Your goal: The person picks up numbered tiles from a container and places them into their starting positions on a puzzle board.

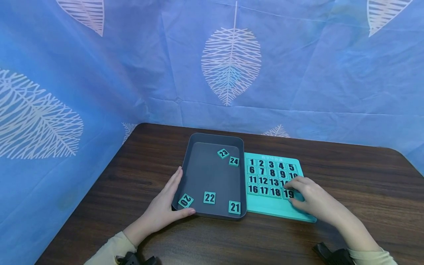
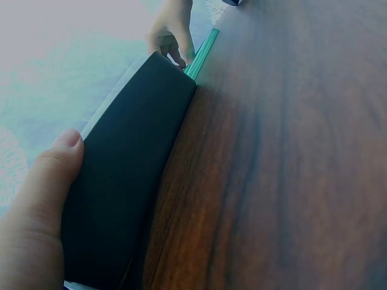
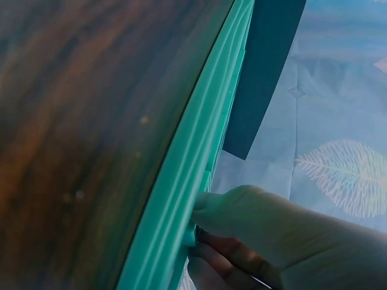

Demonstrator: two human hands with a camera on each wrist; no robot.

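Observation:
A dark grey tray (image 1: 212, 162) lies on the table. In it are the number tiles 20 (image 1: 186, 200), 22 (image 1: 209, 197), 21 (image 1: 235, 207), 23 (image 1: 223, 153) and 24 (image 1: 233, 161). My left hand (image 1: 162, 206) rests against the tray's near left corner, fingers straight along the side and thumb along the front. Against the tray's right side lies a turquoise number board (image 1: 271, 208), with tiles in rows from 1 upward. Thumb and fingertips of my right hand (image 1: 311, 198) pinch the 19 tile (image 1: 288, 194) at the right end of the fourth row, partly covering 14 and 10.
The dark wood table (image 1: 357, 173) extends to both sides and in front. A blue cloth (image 1: 298, 66) with white leaf prints hangs behind and left of it. Black wrist devices (image 1: 334, 254) are strapped at both sleeves.

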